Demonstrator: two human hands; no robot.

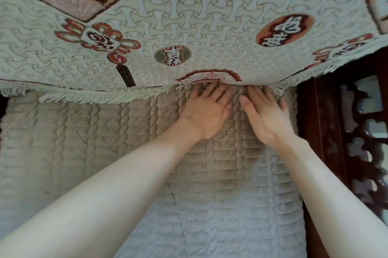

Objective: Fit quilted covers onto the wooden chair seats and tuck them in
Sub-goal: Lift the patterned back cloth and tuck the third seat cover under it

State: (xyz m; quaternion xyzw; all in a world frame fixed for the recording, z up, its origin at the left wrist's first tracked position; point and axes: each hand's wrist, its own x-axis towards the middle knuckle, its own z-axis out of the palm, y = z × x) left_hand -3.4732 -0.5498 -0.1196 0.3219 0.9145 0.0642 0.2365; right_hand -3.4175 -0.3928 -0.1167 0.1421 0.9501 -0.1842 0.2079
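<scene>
Head view: the quilted cover [105, 142] is seen spread over the seat, its rope-like ribs running toward the back. There it meets a patterned throw [189, 26], which appears to drape the backrest. The throw's fringe [100, 97] lies across the rear edge of the cover. At the right, the cover is bordered by the dark carved wooden frame [357, 131] of the chair.

The left hand [206, 110] and the right hand [266, 117] are laid palm down on the cover, side by side near its right rear part. The grip of each hand is spread flat: nothing is pinched, and the fingers [210, 92] are pushed just under the fringe, so their tips are hidden.

The step in hand is judged to be the tucking of the rear edge into the gap behind the seat. For this to be done well, the cover should be pressed down and slid backward with flat fingers rather than bunched, so that the ribs are left straight. The throw may need to be lifted clear, so that its fringe is not dragged into the gap. The tuck should then be worked along the whole rear edge, since the left part looks untouched. The right edge beside the frame should be checked as well.
</scene>
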